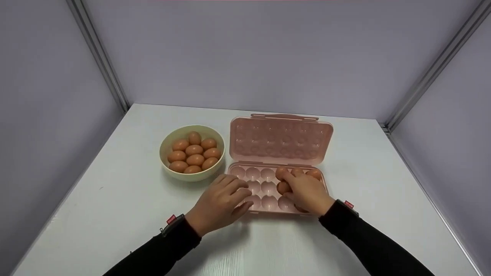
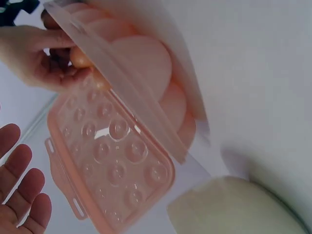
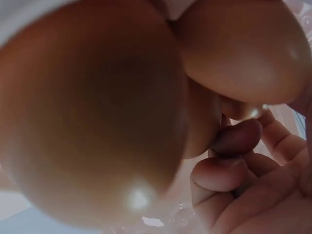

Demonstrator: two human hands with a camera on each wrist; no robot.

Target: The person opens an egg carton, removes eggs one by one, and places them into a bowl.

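Because a shell is smooth and easily cracked, our right hand (image 1: 307, 193) seems to take the egg (image 1: 284, 188) gently by its sides, thumb and finger pinching it at the egg box's (image 1: 268, 188) middle row; that leaves the underside free for the round cup. Whether the cup bears its weight, we cannot tell.

Just beyond the grip, three eggs (image 1: 297, 171) sit along the hinge side, each in its own cup, presumably so that none rolls or knocks. A part-hidden egg (image 1: 302, 209) shows on the near side of the grip, and our palm covers what lies under it. Bare cups lie to the grip's left. The lid (image 1: 280, 138) is folded back past the hinge, so our fingers can reach down from above.

Left of the grip, our left hand (image 1: 224, 201) hovers by the box's end, fingers apart, loosely bent and holding nothing, perhaps to be near both containers. Farther left of the grip stands the bowl (image 1: 191, 177), whose curved wall gathers its heap of eggs (image 1: 195, 160) together.
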